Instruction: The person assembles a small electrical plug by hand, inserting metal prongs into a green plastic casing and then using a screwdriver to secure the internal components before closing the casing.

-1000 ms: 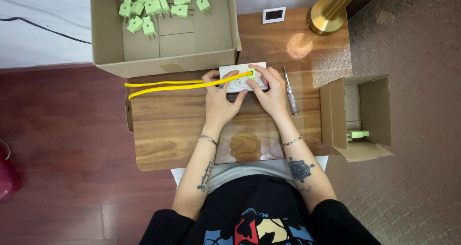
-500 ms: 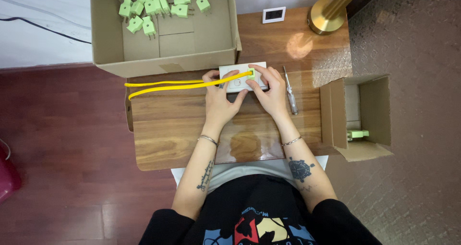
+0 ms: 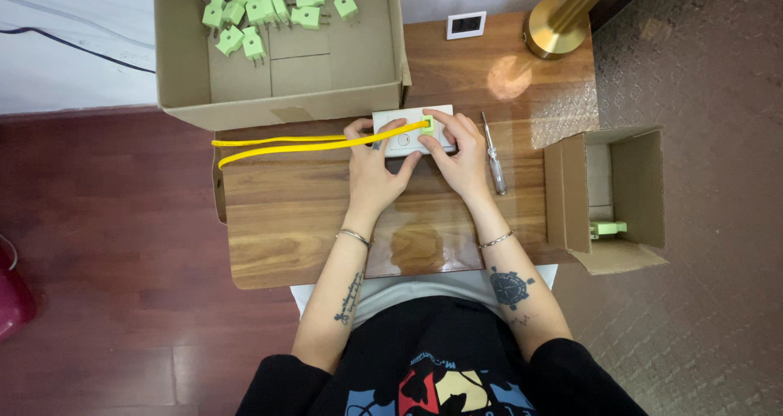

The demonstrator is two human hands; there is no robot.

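Left hand (image 3: 373, 165) and right hand (image 3: 457, 151) pinch white rectangular socket plate (image 3: 405, 136) between them, green plug (image 3: 425, 125) seated on top. Yellow cable (image 3: 285, 146) trails leftward past left hand. Screwdriver (image 3: 493, 155) just right of right hand.

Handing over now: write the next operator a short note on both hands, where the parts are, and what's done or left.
Left hand: steadies the white socket block on the table, over the yellow cable.
Right hand: fingers on the green plug seated in the block.
Spare green plugs lie in the big box; one sits in the small box. The screwdriver lies untouched right of the hands.
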